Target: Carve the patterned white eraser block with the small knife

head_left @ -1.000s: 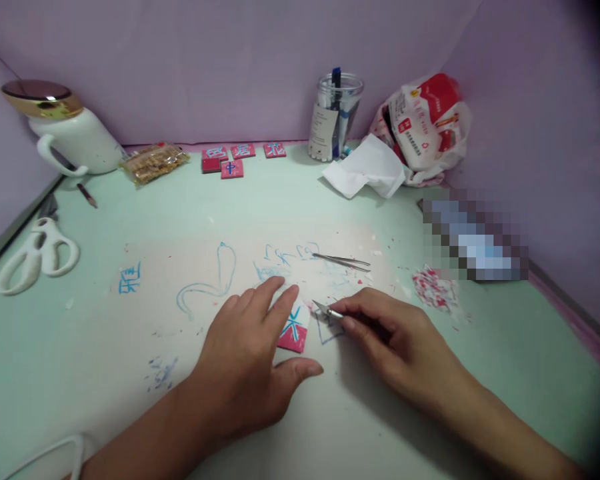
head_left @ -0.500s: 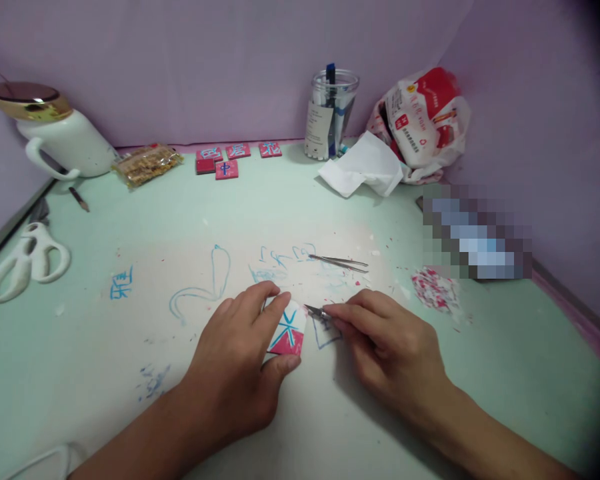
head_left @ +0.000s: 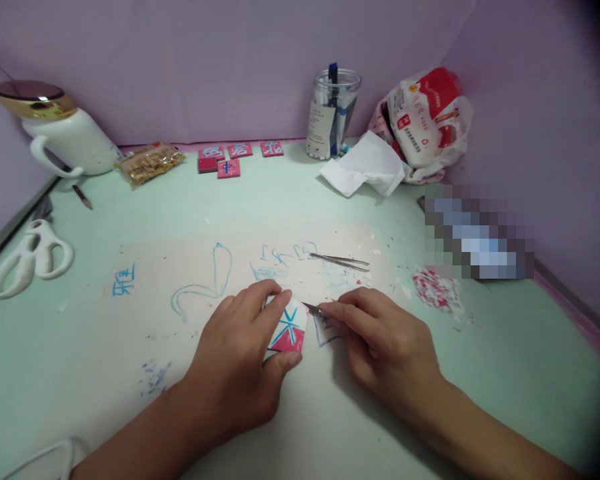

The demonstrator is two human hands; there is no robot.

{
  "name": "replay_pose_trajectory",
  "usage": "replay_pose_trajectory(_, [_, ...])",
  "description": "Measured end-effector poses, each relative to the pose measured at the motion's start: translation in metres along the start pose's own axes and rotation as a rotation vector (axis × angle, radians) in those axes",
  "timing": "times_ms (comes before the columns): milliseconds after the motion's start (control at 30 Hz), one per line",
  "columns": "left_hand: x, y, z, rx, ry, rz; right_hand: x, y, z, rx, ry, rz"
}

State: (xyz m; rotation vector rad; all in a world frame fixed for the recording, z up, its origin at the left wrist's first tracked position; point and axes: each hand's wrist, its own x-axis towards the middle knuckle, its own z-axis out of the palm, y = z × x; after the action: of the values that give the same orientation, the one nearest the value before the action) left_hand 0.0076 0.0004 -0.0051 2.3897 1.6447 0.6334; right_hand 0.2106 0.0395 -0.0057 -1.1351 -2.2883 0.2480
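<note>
Left hand (head_left: 240, 363) pinches square pink-white rubber block (head_left: 287, 328), blue strokes on top; right hand (head_left: 385, 343) grips slim metal blade (head_left: 313, 309), tip touching block edge.

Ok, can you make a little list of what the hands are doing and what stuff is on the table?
left hand: pinches the pink block with a blue mark between thumb and fingers
right hand: holds a thin blade tool, tip at the block's edge
tweezers: lying beyond the hands
scissors: far left
pink tiles: at the back
jar: holds pens
shavings: right
</note>
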Motion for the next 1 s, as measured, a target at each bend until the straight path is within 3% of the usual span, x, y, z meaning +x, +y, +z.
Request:
replay_pose_trajectory(500, [0.0014,0.0026,0.0032,-0.007,0.038,-0.022,-0.0015,-0.0054,0.0012,-0.064,0.005,-0.003])
replay_pose_trajectory(1000, [0.0006,0.0024,0.0036,-0.003,0.031,-0.008,0.0018,0.0017,0.0007,0.007,-0.104,-0.019])
